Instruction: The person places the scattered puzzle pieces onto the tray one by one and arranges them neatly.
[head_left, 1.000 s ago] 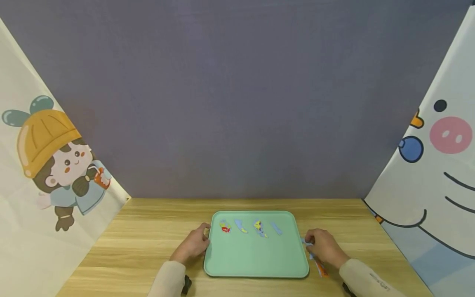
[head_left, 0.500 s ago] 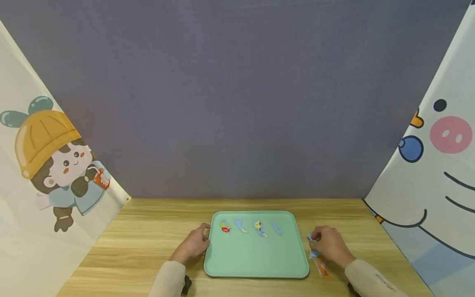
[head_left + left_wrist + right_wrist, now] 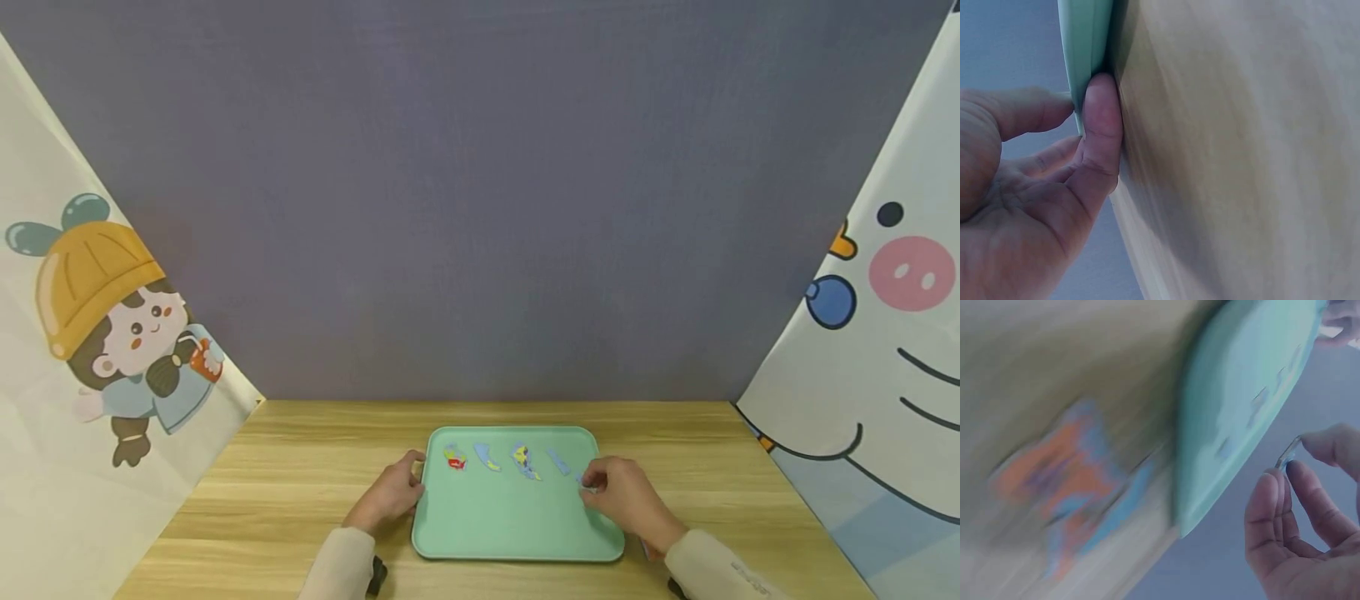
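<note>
A pale green tray (image 3: 517, 521) lies on the wooden table. My left hand (image 3: 392, 492) holds its left edge, thumb and finger at the rim in the left wrist view. Over the tray's right side, my right hand (image 3: 626, 497) pinches a small flat light-blue puzzle piece (image 3: 1287, 454) between thumb and fingertips. Along the tray's far part lie a red and green piece (image 3: 455, 457), a blue and yellow piece (image 3: 487, 457), a yellow and purple piece (image 3: 525, 461) and a plain blue strip (image 3: 558, 462).
Orange and blue puzzle pieces (image 3: 1060, 475) lie on the table right of the tray, blurred in the right wrist view and mostly hidden by my right arm in the head view. A grey backdrop (image 3: 480, 208) rises behind the table (image 3: 315, 450), with printed cloths at both sides.
My right hand picked up a light-blue puzzle piece from the pile right of the tray and moved left with it over the tray. The left hand stayed at the tray's edge.
</note>
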`<state>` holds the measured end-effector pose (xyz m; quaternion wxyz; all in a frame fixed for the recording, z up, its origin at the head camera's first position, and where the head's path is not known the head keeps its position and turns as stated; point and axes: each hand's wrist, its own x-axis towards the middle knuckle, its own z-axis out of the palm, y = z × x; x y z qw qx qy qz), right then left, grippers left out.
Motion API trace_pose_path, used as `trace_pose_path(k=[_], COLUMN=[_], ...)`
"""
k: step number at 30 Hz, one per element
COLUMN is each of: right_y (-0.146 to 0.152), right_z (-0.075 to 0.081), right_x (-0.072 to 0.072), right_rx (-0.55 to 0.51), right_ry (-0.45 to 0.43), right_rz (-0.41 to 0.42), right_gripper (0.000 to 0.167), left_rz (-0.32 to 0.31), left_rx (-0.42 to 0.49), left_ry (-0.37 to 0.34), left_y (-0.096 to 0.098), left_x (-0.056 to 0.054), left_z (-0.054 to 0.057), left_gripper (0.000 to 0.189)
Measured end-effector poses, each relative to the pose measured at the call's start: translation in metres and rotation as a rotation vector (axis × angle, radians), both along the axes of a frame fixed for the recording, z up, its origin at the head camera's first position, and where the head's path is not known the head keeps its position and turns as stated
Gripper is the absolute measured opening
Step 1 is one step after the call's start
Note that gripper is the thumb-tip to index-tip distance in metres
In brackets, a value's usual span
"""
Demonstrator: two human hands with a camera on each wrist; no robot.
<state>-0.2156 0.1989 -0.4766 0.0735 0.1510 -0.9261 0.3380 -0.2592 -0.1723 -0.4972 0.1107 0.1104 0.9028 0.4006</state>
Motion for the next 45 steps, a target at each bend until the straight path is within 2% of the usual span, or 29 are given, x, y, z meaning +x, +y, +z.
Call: trace_pose_path(k=[5, 14, 22, 25, 34, 40, 45], right_y=[-0.033, -0.087, -0.131, -0.144, -0.172, -0.18, -0.18], right_z=[0.003, 0.007, -0.006, -0.009, -0.012, -0.015, -0.016], right_x=[-0.001, -0.005, -0.01, -0.013, -0.024, -0.029, -0.028], right_rx=[-0.006, -0.041, -0.006, 0.012, 0.064, 0.099, 0.073], right_ry=[0.023, -0.001, -0.08, -0.097, -0.142, -0.115, -0.104], right_rz=[0.065, 0.18, 0.266, 0.267, 0.155, 0.149, 0.181], right_gripper=[0.013, 0.01, 0.011, 0.011, 0.013, 0.014, 0.013], left_rz=[0.001, -0.018, -0.021, -0.022, -0.031, -0.037, -0.032], left_rx=[0.003, 0.022, 0.03, 0.028, 0.03, 0.026, 0.02], left_ry=[-0.003, 0.013, 0.01, 0.006, 0.016, 0.025, 0.025], left_y=[0.0, 0.0, -0.002, -0.001, 0.0, 0.0, -0.001], left_x=[0.001, 0.004, 0.003, 0.003, 0.002, 0.001, 0.001], left_z=[0.0, 0.002, 0.0, 0.0, 0.002, 0.001, 0.0], left_gripper=[0.049, 0.049, 0.049, 0.049, 0.048, 0.047, 0.047])
